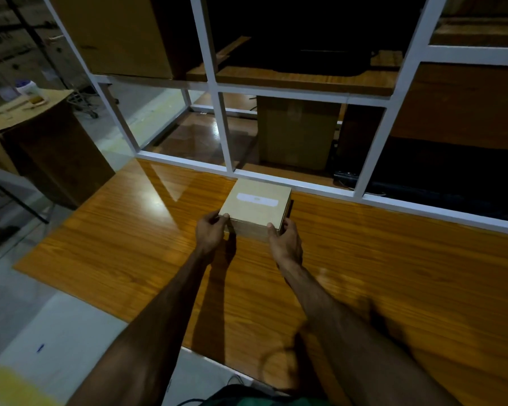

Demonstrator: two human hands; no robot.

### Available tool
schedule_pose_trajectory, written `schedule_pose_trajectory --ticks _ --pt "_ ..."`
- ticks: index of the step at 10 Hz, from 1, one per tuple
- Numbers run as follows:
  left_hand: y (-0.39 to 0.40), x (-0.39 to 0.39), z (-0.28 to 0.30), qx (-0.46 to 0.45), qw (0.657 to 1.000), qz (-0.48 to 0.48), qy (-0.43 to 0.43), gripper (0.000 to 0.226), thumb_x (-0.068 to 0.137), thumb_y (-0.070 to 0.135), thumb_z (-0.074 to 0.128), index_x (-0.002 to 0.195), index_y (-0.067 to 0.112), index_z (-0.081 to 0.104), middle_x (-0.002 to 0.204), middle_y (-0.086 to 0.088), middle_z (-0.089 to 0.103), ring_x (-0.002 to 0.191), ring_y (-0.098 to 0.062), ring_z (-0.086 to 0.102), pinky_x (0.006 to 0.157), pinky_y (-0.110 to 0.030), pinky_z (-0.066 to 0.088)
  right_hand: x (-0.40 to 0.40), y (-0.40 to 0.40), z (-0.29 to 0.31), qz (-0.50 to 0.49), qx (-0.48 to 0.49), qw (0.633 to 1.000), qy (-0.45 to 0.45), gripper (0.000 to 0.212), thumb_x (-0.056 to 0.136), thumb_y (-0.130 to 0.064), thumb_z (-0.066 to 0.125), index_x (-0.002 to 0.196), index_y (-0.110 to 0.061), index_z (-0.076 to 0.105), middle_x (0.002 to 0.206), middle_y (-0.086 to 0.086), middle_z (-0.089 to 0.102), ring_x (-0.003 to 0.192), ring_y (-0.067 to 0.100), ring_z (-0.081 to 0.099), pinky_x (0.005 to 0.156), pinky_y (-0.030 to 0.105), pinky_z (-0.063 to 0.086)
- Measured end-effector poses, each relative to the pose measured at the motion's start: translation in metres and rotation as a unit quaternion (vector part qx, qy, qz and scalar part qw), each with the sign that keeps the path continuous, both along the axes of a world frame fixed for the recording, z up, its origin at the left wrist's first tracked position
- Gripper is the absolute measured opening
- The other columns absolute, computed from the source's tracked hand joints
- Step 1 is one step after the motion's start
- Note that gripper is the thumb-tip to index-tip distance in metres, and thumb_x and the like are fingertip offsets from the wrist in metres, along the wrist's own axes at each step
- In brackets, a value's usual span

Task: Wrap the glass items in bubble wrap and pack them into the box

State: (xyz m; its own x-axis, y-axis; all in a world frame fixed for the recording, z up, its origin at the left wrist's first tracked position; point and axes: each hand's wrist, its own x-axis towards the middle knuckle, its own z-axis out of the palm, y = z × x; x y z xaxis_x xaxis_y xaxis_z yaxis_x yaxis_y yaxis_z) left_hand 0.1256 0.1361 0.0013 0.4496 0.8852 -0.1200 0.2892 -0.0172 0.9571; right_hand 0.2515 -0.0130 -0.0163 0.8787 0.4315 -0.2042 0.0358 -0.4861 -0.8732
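Seemingly I'm finishing: my left hand (210, 233) and right hand (285, 238) are clamping fingers on the closed box (255, 208). I'm seeing 0 glass or wrap outside, so the packing looks done.

Wooden table (393, 273); white frame (226, 136); large carton (41, 148), possibly bottle (27, 87) atop.

No legible text; box (255, 205) label blurred.

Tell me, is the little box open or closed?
Closed. The box has its flat lid down, flush along the edges, with the left hand and right hand gripping its near corners on the wooden table.
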Motion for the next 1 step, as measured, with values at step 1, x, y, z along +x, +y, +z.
schedule_pose_trajectory --ticks 1 --pt "-0.0012 -0.0047 -0.0076 0.017 1.000 0.023 0.006 0.046 0.099 0.026 0.069 0.138 0.003 0.061 0.128 -0.009 0.070 0.117 -0.028 0.067 0.087 -0.034 0.061 0.0075 -0.0062 0.0007 -0.013 0.017 1.000 -0.004 0.061 0.100 -0.056 0.062 0.151 -0.027 0.047 0.149 0.002 0.060 0.127 0.030 0.062 0.099 0.054 0.056"
